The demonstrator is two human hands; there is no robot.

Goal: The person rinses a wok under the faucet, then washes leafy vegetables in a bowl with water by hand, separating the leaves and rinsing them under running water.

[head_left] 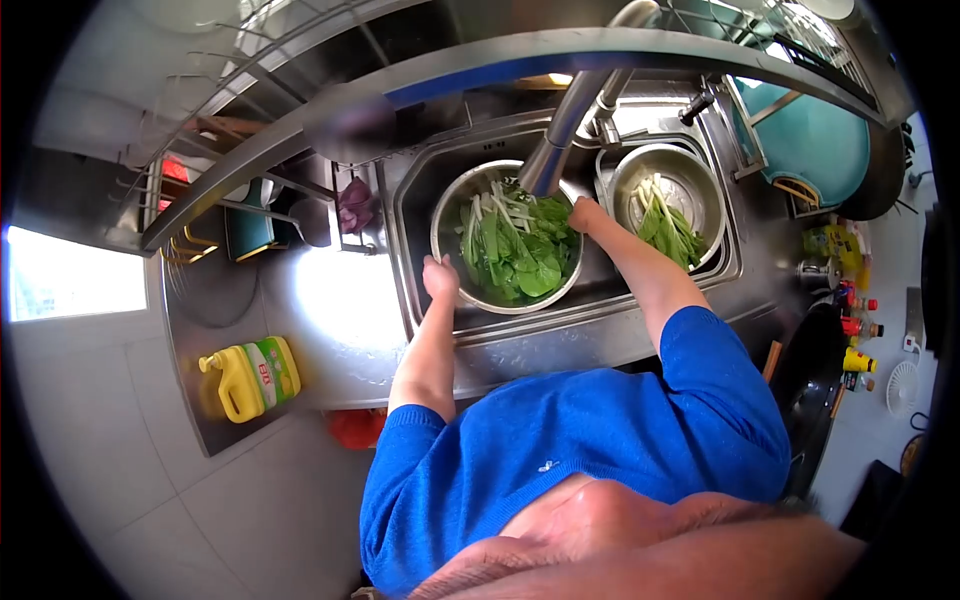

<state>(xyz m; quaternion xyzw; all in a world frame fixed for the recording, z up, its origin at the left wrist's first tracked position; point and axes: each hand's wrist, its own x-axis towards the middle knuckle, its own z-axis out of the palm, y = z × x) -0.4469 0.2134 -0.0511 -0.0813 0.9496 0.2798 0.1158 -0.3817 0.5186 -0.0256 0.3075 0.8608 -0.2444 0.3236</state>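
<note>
A round metal basin [520,308] stands in the left sink bowl, filled with leafy greens [525,255] with pale stems. My left hand [440,279] is closed on the basin's left rim, the thumb side toward the edge. On the opposite side, my right hand [590,215] grips the upper right rim; its fingers are partly hidden. Above the greens hangs the faucet head [543,172], close to the basin's far edge. To the right, a second metal bowl [692,182] sits in the smaller sink bowl and holds fewer greens [665,228].
A metal rack bar [600,42] arches over the sink. A yellow jug [255,378] stands on the left counter. Purple produce [355,205] lies left of the sink. Teal boards [815,140] lean at the right, with several bottles [858,325] nearer me.
</note>
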